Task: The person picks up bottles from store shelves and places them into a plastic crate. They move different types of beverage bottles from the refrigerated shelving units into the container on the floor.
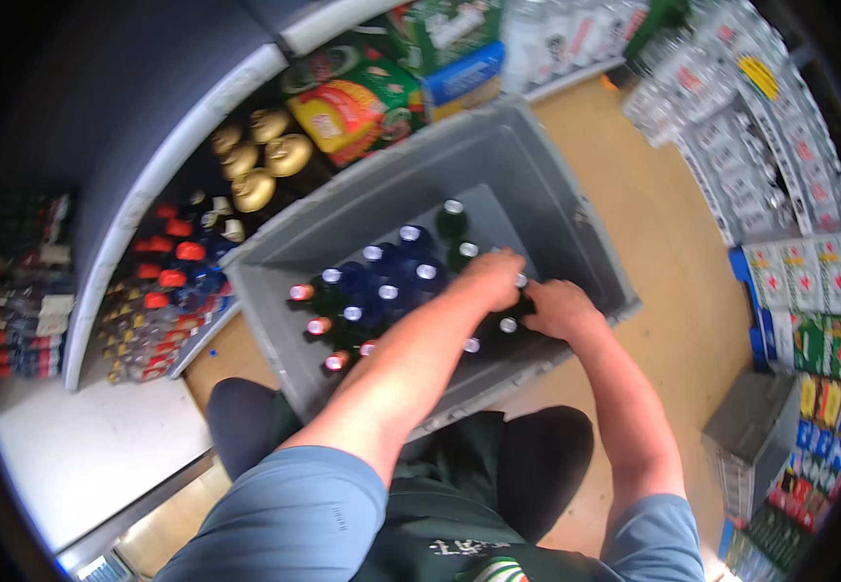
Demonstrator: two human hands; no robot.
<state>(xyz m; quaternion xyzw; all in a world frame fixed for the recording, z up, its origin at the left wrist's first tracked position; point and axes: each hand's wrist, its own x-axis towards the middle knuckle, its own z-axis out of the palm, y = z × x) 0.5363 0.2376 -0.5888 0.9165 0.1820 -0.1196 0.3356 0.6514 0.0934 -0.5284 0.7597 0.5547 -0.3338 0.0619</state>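
Note:
A grey plastic tote [573, 207] stands before me, partly filled with upright capped bottles. Blue bottles with white caps [426, 273] stand in its middle, and dark green bottles with orange-red caps [318, 325] along its left. Green bottles with white caps [453, 218] are in the right half. My left hand [494, 278] reaches in among these, its fingers bent at a white-capped bottle [521, 280]. My right hand [560, 309] is close beside it, fingertips near the same bottle. The fingers hide much of that bottle, so the grip of either hand is unclear.
Shelves on the left hold red-capped bottles [190, 252], gold-topped containers [253, 190] and colourful packs [351, 109]. Shrink-wrapped clear bottles [725, 156] are stacked at the upper right. A grey crate [751, 407] and boxed drinks [827, 345] stand at the right. My knees are against the tote's near side.

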